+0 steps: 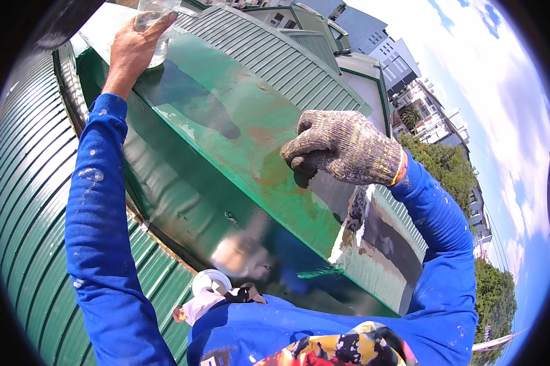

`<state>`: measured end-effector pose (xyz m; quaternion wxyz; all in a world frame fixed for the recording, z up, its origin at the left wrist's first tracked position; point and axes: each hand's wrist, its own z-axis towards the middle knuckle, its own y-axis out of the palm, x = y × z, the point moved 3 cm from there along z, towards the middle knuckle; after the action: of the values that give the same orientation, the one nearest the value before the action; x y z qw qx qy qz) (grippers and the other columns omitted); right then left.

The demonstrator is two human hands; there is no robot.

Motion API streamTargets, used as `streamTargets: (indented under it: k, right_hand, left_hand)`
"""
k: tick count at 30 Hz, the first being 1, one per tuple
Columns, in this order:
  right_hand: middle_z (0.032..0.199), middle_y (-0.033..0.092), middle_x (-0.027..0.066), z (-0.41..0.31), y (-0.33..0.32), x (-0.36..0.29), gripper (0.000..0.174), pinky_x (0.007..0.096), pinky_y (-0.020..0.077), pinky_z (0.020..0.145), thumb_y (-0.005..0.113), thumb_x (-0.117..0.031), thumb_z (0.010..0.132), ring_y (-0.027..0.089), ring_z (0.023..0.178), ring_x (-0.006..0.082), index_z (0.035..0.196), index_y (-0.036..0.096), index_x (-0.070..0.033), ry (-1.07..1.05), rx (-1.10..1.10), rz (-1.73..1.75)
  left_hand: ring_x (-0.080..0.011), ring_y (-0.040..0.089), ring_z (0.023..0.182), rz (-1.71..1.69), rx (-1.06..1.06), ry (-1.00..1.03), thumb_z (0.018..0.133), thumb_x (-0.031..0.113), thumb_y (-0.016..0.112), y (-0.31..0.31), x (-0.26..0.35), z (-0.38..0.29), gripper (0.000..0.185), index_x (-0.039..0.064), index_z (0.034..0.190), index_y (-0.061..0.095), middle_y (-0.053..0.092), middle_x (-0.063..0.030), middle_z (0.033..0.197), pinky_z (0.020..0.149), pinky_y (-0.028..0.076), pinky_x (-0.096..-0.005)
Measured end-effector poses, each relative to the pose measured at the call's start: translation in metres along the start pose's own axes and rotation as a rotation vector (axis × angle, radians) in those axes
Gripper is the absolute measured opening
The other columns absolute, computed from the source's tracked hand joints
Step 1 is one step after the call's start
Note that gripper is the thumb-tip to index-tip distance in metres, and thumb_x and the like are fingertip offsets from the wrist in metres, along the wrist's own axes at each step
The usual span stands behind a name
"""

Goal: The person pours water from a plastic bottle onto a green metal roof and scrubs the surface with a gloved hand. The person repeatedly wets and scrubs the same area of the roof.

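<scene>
At the upper left, my bare left hand grips a clear plastic container that rests on or just above a green sheet-metal ledge. My right hand wears a speckled knit work glove, with the fingers curled over the ledge's stained part. Something dark shows under its fingertips; whether that is glove or a held thing is unclear. Below this glove lies a ragged white and dark strip across the ledge. A frayed green piece sticks out at the ledge's front edge.
Ribbed green roofing runs down the left side, lower than the ledge. A white round container stands close to my body. Beyond the ledge are another ribbed roof, buildings and trees.
</scene>
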<state>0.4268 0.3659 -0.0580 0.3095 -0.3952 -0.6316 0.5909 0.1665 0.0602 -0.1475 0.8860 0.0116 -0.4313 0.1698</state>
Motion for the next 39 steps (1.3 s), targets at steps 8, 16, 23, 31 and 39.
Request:
streamTargets:
  k: [8, 16, 23, 31, 39]
  right_hand:
    - [0.102, 0.07, 0.008, 0.022, 0.008, -0.028, 0.014, 0.0448, 0.0605, 0.082, 0.08, -0.023, 0.094, 0.075, 0.095, 0.0321, 0.108, 0.085, -0.021, -0.388, 0.076, 0.074]
    - [0.104, 0.071, 0.0076, 0.033, -0.006, -0.046, 0.014, 0.0458, 0.0612, 0.086, 0.078, -0.024, 0.096, 0.075, 0.1, 0.0326, 0.108, 0.084, -0.023, -0.332, -0.064, 0.04]
    - [0.104, 0.072, 0.0072, 0.069, -0.004, -0.05, 0.019, 0.0437, 0.061, 0.085, 0.079, -0.029, 0.097, 0.075, 0.097, 0.0319, 0.114, 0.085, -0.022, -0.375, 0.204, -0.014]
    - [0.099, 0.069, 0.0084, -0.043, 0.009, -0.015, 0.031, 0.0451, 0.0572, 0.076, 0.088, -0.022, 0.089, 0.073, 0.089, 0.0331, 0.12, 0.082, -0.021, -0.349, -0.087, 0.005]
    - [0.097, 0.07, 0.0086, 0.009, -0.004, -0.037, 0.021, 0.0453, 0.0588, 0.077, 0.086, -0.019, 0.087, 0.073, 0.09, 0.0347, 0.109, 0.083, -0.018, -0.317, 0.164, 0.045]
  left_hand:
    - [-0.0234, 0.079, 0.111, 0.053, 0.027, -0.014, 0.09, 0.071, 0.083, 0.0, 0.007, -0.006, 0.082, 0.007, 0.141, 0.074, 0.083, -0.0121, 0.118, 0.1, 0.06, -0.0377]
    - [-0.02, 0.078, 0.107, 0.107, 0.012, 0.01, 0.095, 0.065, 0.083, 0.001, 0.011, -0.005, 0.076, 0.005, 0.141, 0.074, 0.082, -0.0126, 0.119, 0.097, 0.06, -0.0336]
    - [-0.0225, 0.08, 0.107, 0.059, 0.023, 0.005, 0.092, 0.071, 0.082, -0.001, 0.004, 0.002, 0.078, 0.007, 0.135, 0.077, 0.083, -0.0118, 0.116, 0.099, 0.06, -0.0386]
    - [-0.0184, 0.078, 0.104, 0.106, -0.038, 0.146, 0.096, 0.065, 0.081, -0.001, -0.008, 0.005, 0.071, 0.006, 0.135, 0.077, 0.082, -0.0099, 0.116, 0.095, 0.06, -0.0341]
    - [-0.0231, 0.078, 0.107, 0.059, -0.027, 0.054, 0.096, 0.07, 0.078, -0.003, -0.007, 0.009, 0.074, 0.006, 0.133, 0.079, 0.083, -0.0121, 0.118, 0.098, 0.059, -0.0379]
